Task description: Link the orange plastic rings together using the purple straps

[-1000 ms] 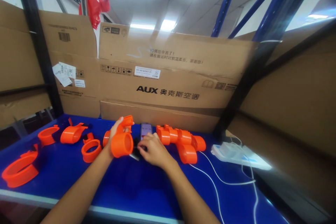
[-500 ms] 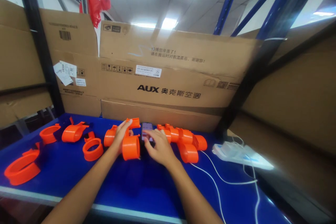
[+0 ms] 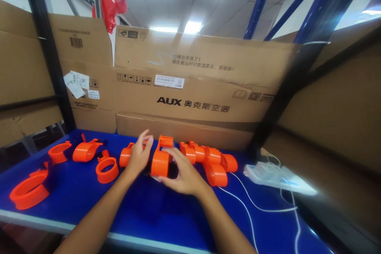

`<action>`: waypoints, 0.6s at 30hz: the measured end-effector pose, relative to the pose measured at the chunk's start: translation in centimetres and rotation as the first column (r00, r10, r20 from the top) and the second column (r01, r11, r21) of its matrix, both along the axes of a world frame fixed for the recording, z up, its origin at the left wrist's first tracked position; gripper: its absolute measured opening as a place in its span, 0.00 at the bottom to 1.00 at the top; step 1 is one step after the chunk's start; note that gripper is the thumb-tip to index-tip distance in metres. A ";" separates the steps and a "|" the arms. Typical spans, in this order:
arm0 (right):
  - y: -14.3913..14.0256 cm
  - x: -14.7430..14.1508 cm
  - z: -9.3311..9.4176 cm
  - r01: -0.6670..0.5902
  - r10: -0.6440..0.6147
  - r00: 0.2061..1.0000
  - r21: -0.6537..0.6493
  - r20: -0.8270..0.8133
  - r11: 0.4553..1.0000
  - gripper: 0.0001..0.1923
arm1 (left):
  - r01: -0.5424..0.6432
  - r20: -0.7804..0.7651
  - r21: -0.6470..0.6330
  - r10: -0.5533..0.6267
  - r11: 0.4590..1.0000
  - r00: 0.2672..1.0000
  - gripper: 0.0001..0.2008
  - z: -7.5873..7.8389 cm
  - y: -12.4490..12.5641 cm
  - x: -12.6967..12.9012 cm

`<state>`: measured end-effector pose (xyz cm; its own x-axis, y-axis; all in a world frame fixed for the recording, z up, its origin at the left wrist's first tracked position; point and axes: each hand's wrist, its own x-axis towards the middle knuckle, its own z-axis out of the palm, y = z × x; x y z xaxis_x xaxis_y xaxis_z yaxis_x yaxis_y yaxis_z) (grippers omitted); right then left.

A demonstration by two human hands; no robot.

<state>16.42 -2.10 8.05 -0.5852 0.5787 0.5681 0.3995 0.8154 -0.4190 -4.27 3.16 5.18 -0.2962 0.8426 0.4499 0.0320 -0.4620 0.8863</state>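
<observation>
Fingers — around orange fitting

Two hands are showing: the left hand and the right hand. One orange tube part is sitting between them. Four loose orange ring parts are lying on the bench to the left. One joined orange cluster, one white cable and one red bag are showing.

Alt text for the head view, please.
Two bare hands, left hand and right hand, close around an orange plastic part on a blue table. More orange parts lie alongside, cardboard boxes behind.
</observation>
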 end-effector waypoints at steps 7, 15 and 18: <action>1.6 0.4 0.4 0.018 -0.019 1.000 -0.063 -0.014 0.998 0.37 | -0.484 -0.754 0.059 0.357 0.873 0.552 0.24 1.8 0.5 -11.7; 8.4 -2.9 1.3 0.129 -0.110 0.983 -0.130 0.144 0.983 0.38 | -0.612 -0.973 -0.190 -0.063 0.768 0.223 0.44 -1.1 -2.7 -16.2; 10.1 -3.7 1.3 0.152 -0.115 0.970 -0.167 0.216 0.974 0.37 | -0.571 -0.960 -0.250 -0.125 0.782 0.249 0.47 -2.0 -3.7 -14.8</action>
